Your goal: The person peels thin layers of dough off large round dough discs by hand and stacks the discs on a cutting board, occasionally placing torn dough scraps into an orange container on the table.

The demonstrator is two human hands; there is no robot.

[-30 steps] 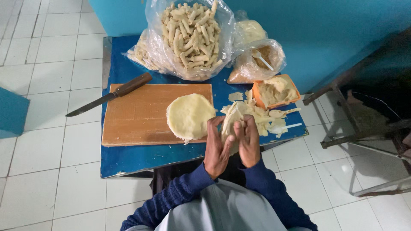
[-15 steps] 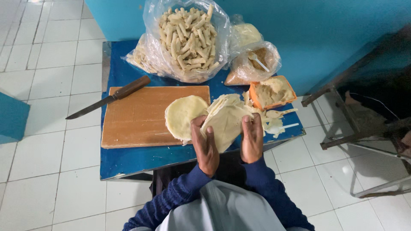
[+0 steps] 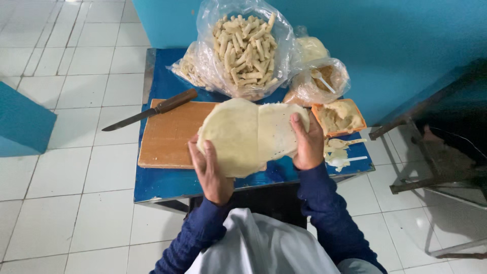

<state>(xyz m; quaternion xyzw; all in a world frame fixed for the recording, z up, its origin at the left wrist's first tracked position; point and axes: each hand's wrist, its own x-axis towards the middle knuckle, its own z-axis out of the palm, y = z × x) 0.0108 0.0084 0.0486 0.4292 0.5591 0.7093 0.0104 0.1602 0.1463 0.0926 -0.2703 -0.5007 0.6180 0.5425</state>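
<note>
Spreading wide above the wooden cutting board (image 3: 170, 134), the pale dough wrapper (image 3: 251, 134) is running its long axis from nine to three o'clock. The left hand (image 3: 210, 170) is gripping its seven o'clock edge, fingers curled around it; the right hand (image 3: 308, 144) is pinching the three o'clock edge. A knife (image 3: 154, 110) is lying at ten o'clock, a bag of rolled sticks (image 3: 246, 48) at twelve.

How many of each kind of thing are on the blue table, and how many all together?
Clear plastic bags of food: 4 (the largest, one at its left, one behind, one at right)
Knife: 1
Wooden cutting board: 1
Orange tray of filling: 1
White spoons: 2 (one, one)
Total: 9
</note>
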